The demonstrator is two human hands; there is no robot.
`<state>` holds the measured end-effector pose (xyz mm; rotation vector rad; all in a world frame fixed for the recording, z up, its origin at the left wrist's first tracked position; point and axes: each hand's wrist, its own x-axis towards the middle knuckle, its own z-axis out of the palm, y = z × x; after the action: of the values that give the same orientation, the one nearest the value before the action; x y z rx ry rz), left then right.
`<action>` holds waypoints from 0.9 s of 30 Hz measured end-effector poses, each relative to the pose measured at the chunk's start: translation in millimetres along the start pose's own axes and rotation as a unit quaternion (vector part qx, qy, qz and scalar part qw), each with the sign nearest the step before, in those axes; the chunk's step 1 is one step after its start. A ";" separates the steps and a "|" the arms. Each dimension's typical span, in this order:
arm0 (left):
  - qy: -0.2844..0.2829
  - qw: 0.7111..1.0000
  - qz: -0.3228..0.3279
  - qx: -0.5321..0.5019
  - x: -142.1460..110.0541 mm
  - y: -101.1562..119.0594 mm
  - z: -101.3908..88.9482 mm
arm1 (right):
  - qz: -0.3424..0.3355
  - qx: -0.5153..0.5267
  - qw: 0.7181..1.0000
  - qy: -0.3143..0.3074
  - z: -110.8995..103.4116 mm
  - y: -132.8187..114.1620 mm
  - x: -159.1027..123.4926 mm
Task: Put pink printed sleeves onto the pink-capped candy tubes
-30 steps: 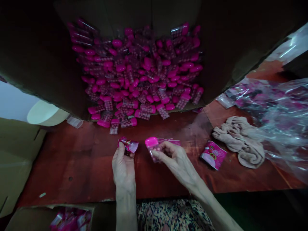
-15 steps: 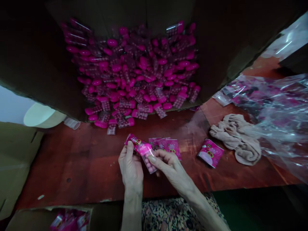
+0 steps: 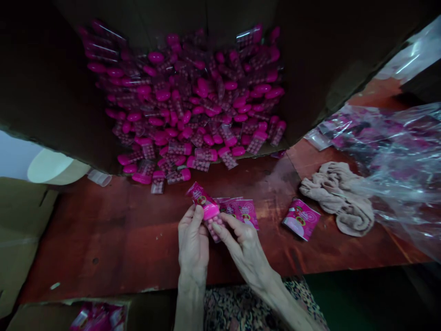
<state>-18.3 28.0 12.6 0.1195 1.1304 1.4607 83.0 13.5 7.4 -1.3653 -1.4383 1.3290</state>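
My left hand [image 3: 193, 234] pinches a pink printed sleeve [image 3: 200, 195], thumb on its front. The sleeve's lower end covers part of the pink cap of a clear candy container [image 3: 212, 225] filled with round pink candies. Fingers and thumb of my right hand [image 3: 241, 236] grip that container by its clear body, which tilts with the cap toward the sleeve. Just behind my right fingers, several flat pink sleeves [image 3: 246, 211] lie overlapping on the red table [image 3: 138, 248]. One more pink sleeve [image 3: 302, 219] lies apart to the right.
A large cardboard box [image 3: 310, 59] lies open toward me, with many pink-capped candy containers [image 3: 203, 154] spilling from it. At right are a crumpled cloth [image 3: 339, 195] and a clear plastic bag [image 3: 406, 174]. A white bowl [image 3: 57, 168] stands left; a lower carton [image 3: 41, 317] holds pink packs.
The container has moved up into the pink sleeve, so the sleeve now reaches over its cap. Both hands have come closer together, the left shifting slightly right.
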 end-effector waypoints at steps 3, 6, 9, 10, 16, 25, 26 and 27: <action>-0.029 0.999 0.009 0.024 -0.4 2.0 -0.8 | 0.013 0.043 0.998 -0.039 -6.1 -0.3 1.9; -0.045 0.997 0.036 0.058 -2.3 2.3 1.3 | -0.015 0.005 0.999 -0.033 -10.1 -2.3 1.3; -0.047 0.994 0.053 0.079 -3.7 1.5 1.9 | -0.041 -0.042 0.998 -0.013 -11.4 -3.9 -0.9; -0.048 0.994 0.051 0.079 -3.7 1.1 1.4 | -0.045 -0.045 0.998 -0.011 -11.6 -4.1 -1.4; -0.058 0.997 -0.002 0.058 -3.9 -1.6 -1.6 | -0.016 0.036 0.998 -0.049 -13.7 -2.1 -0.1; -0.046 0.997 0.002 0.068 -7.5 0.0 4.0 | 0.015 0.117 0.989 -0.092 -17.3 1.2 2.9; -0.047 0.996 0.003 0.072 -6.7 -0.4 3.7 | 0.003 0.091 0.992 -0.086 -17.6 0.8 3.1; -0.049 0.996 0.004 0.076 -5.9 -0.9 3.3 | -0.013 0.057 0.995 -0.077 -17.7 0.3 3.2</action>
<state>-13.9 24.9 16.7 0.2999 1.1618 1.3606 99.6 19.9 10.1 -1.1887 -1.4519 1.5032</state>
